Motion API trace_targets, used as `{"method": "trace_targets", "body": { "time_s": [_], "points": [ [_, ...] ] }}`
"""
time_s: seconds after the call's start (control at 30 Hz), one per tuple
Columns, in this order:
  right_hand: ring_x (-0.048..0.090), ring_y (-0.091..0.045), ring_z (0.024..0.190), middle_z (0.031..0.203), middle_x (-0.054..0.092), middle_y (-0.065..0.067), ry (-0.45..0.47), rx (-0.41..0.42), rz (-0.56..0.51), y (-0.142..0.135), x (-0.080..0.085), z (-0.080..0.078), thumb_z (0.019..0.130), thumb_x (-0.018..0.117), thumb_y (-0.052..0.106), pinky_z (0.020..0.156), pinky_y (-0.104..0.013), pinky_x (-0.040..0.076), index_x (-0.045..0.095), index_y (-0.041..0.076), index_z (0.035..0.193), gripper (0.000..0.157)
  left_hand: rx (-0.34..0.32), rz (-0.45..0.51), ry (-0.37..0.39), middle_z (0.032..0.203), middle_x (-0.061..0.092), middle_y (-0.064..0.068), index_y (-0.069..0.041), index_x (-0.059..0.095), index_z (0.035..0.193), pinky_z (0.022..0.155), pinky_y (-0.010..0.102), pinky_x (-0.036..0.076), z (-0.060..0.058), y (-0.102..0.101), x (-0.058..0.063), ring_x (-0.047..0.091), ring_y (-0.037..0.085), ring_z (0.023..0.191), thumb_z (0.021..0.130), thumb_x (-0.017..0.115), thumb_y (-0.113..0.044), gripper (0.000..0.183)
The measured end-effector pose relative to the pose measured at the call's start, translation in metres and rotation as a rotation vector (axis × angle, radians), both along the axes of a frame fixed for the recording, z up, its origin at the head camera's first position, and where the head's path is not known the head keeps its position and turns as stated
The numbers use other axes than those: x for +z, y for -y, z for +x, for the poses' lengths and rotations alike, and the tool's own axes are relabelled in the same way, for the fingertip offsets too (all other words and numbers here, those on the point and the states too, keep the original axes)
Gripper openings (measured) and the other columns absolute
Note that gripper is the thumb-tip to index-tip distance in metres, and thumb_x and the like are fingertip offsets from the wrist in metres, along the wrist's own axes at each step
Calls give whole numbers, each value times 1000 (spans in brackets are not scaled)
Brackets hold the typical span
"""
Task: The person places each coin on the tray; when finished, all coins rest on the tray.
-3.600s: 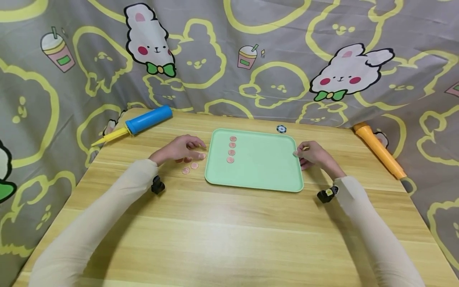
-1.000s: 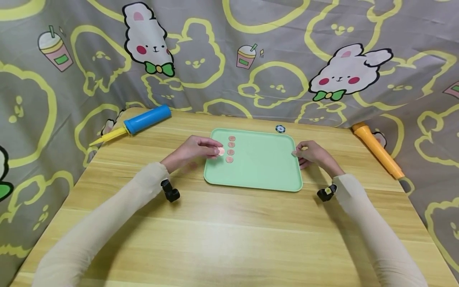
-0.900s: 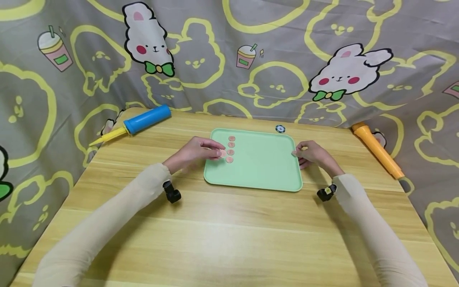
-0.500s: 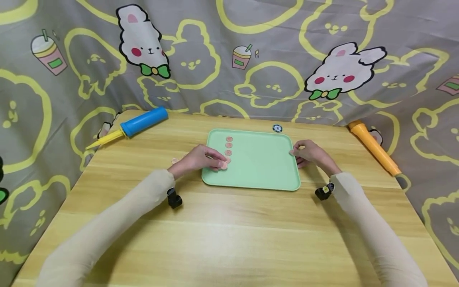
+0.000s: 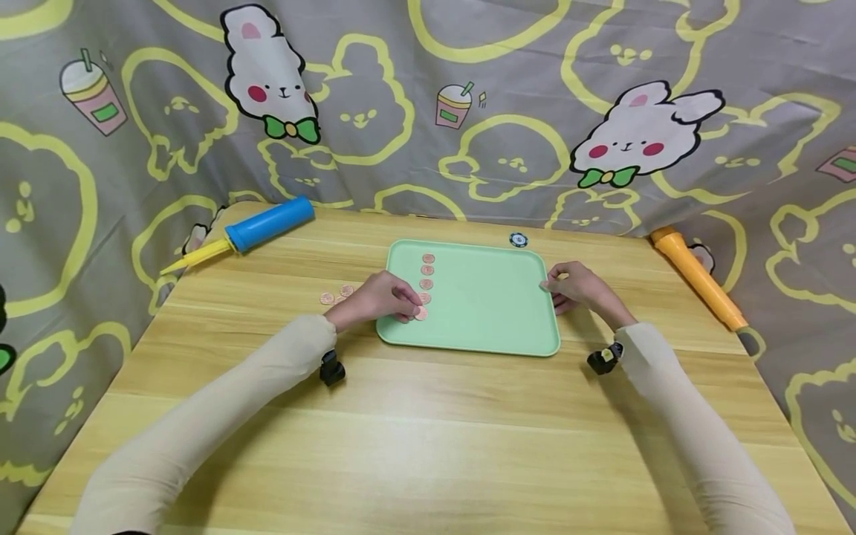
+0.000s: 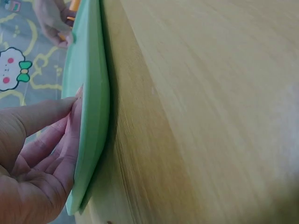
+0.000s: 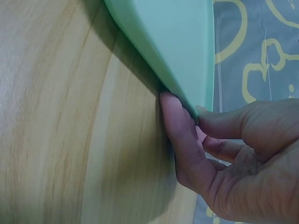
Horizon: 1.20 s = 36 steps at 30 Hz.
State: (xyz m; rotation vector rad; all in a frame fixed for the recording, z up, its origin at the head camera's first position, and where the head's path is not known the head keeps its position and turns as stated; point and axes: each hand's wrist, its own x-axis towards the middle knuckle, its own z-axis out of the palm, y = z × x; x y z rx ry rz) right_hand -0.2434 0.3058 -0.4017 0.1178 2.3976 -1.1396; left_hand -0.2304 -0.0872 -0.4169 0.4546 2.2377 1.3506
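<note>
My left hand (image 5: 383,299) is over the left part of a light green tray (image 5: 495,297), pinching a copper-coloured coin (image 5: 421,313) between thumb and fingers. That coin sits just nearer to me than a column of several similar coins (image 5: 426,270) on the tray. In the left wrist view the tray wall hides most of the held coin. At the opposite side, my right hand (image 5: 575,285) grips the tray's right rim, thumb on top and fingers beneath, as the right wrist view shows. Several loose coins (image 5: 327,298) lie on the table left of the tray, partly hidden behind my left hand.
Behind the tray lies a dark-edged poker chip (image 5: 518,239). A blue and yellow hand pump (image 5: 270,224) rests at the back left, and an orange stick-like object (image 5: 698,279) at the right edge. A patterned curtain (image 5: 374,89) borders the wooden table (image 5: 428,431).
My left hand has gone from the loose coins onto the tray with one coin, then down along the column to its near end. The right hand has kept hold of the rim.
</note>
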Motion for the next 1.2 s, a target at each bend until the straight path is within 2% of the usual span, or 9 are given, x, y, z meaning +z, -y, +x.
{"method": "trace_targets", "body": {
  "time_s": [0.43, 0.67, 1.03, 1.2],
  "points": [
    [71, -15, 69, 87, 67, -11, 7, -10, -6, 0, -1, 0, 110, 55, 12, 70, -37, 65, 48, -8, 115, 22, -5, -36, -31, 83, 73, 6, 2, 74, 97, 70, 27, 60, 2, -2, -1, 69, 13, 70, 90, 80, -8, 13],
    [71, -15, 68, 85, 67, -10, 6, -8, -4, 1, -2, -1, 109, 55, 12, 69, -37, 65, 48, -8, 115, 22, -14, -51, -59, 81, 70, 4, 1, 72, 97, 70, 26, 56, 5, -2, -1, 66, 15, 70, 91, 80, -7, 13],
    [70, -15, 71, 89, 66, -12, -4, 14, 19, 0, 0, 0, 110, 55, 13, 71, -37, 65, 48, -9, 117, 24, -26, -70, -97, 82, 69, 4, 0, 71, 96, 69, 25, 53, 7, -2, 0, 66, 17, 71, 91, 82, -12, 17],
    [69, -15, 73, 90, 65, -11, -4, 18, 16, 0, 0, 1, 110, 54, 13, 72, -37, 65, 48, -9, 118, 24, -32, -12, -80, 86, 71, 9, 1, 71, 99, 73, 29, 59, 7, 0, -2, 69, 19, 74, 93, 80, -13, 18]
  ]
}}
